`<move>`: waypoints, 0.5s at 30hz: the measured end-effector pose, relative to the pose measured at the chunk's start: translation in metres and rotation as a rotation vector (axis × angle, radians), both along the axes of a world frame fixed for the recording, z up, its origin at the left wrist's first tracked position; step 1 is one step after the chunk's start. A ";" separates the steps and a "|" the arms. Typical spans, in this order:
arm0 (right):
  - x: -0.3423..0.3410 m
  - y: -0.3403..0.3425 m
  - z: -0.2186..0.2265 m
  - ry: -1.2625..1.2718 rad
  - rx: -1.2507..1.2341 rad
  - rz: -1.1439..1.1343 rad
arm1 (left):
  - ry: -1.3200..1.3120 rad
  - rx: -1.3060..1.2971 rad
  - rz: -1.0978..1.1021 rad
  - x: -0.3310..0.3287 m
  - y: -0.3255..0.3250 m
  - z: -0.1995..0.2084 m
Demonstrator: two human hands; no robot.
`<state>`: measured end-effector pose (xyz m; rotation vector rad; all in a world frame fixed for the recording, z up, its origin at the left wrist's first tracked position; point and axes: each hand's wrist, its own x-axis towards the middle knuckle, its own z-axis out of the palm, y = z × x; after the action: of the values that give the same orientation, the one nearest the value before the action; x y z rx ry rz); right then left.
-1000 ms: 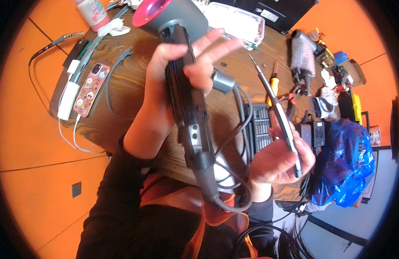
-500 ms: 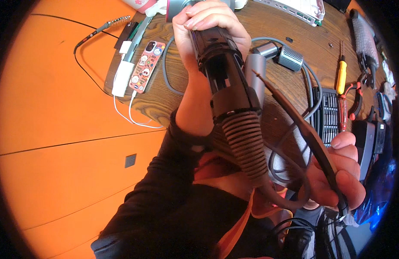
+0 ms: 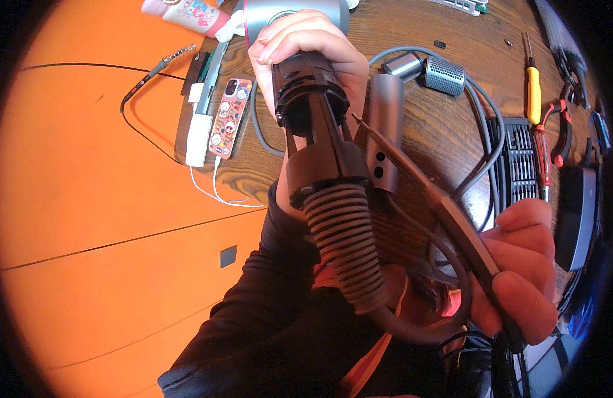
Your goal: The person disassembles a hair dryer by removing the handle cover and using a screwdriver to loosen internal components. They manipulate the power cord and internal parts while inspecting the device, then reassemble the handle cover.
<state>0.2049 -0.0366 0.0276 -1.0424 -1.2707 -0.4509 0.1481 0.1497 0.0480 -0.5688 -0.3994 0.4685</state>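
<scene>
Nearest the camera is the ribbed cord sleeve point(image 3: 343, 239) of a hair dryer point(image 3: 261, 20), its dark handle slanting up and away so that the open, slotted cage at its lower end faces the wearer, probably to keep that part in sight. The right hand point(image 3: 519, 265) pinches a slim screwdriver point(image 3: 446, 205) between thumb and fingers near its rear end, leaving the shaft free to point up and left. Its tip appears just beside the cage; whether they touch I cannot tell. The cord point(image 3: 419, 328) loops slackly below, which likely lets the handle tilt without tugging.

Farther up, the left hand point(image 3: 319, 46) is closed around the handle just under the dryer's grey head — a grip that seems meant to steady the whole piece in the air.

Behind, on the wooden surface point(image 3: 392, 30), lies a grey tube point(image 3: 386, 109) with two dark holes, perhaps set aside to keep it out of the way. A perforated cylinder point(image 3: 446, 76) is near its far end. To the right, a bit case point(image 3: 522, 159), red-and-black pliers point(image 3: 565, 119) and a yellow-handled screwdriver point(image 3: 533, 96) sit together, seemingly for easy reach; a phone point(image 3: 228, 123) lies at the left edge, with a pink-and-white bottle point(image 3: 187, 13) beyond.
</scene>
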 end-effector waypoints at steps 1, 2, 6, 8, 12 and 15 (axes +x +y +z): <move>-0.001 0.000 0.000 -0.002 -0.008 0.005 | 0.010 0.000 0.004 0.001 -0.002 0.002; -0.001 0.000 0.000 -0.005 -0.017 0.011 | 0.028 0.002 0.022 0.001 -0.003 0.004; -0.003 0.004 0.000 0.021 0.008 0.003 | 0.012 -0.002 -0.158 0.001 0.001 0.004; -0.003 0.005 0.001 0.015 0.000 0.015 | 0.000 0.067 -0.217 0.001 0.009 0.004; -0.003 0.006 0.001 0.015 -0.004 -0.013 | 0.077 0.152 -0.177 -0.003 0.022 0.000; -0.002 0.005 0.002 0.007 -0.021 0.011 | 0.159 0.206 -0.198 -0.008 0.032 0.004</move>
<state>0.2024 -0.0320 0.0297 -1.0528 -1.2770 -0.4258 0.1400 0.1820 0.0517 -0.3642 -0.2332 0.2759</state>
